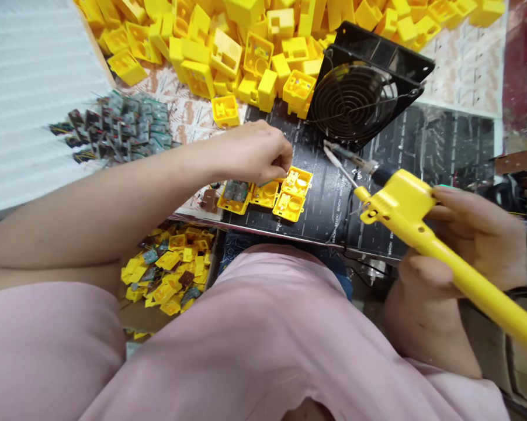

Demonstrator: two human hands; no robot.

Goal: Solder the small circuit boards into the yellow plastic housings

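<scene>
My right hand (486, 240) is wrapped round a yellow soldering gun (406, 202), whose metal tip points up and left toward the fan. Beside the tip runs a thin feed tube from the gun's body. My left hand (259, 153) has its fingers curled together over a small group of yellow plastic casings (290, 206) near the table's front edge. Whatever its fingertips pinch is hidden. In the leftmost casing lies a grey circuit board (236, 190). A small brown board (209, 200) rests just left of it.
A black fan (355, 102) with a wire guard stands behind the soldering tip. Yellow casings (226, 52) are heaped along the back. Wired circuit boards (127, 126) are piled at left. Below the table edge, a box holds yellow parts (171, 269). Dark cable (347, 216) crosses the black mat.
</scene>
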